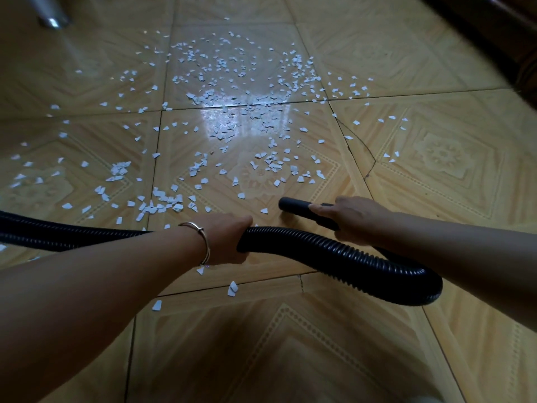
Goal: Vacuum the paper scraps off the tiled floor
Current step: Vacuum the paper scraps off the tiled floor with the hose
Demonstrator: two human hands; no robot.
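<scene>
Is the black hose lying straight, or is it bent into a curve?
Bent. The hose runs from the left hand, loops round near the right forearm, and returns to the nozzle in the right hand.

Open floor (290,344): bare tiles at 6 o'clock.
In the way: hose (348,254) loop at 3 o'clock, metal leg (53,13) at 11 o'clock.

Dim overall; bright window glare on tiled floor (247,120) centre; corners dark, wide-angle bending edges.

We lose the hose (334,251) at the left edge; the metal leg (53,13) far left is cropped and blurred.
</scene>
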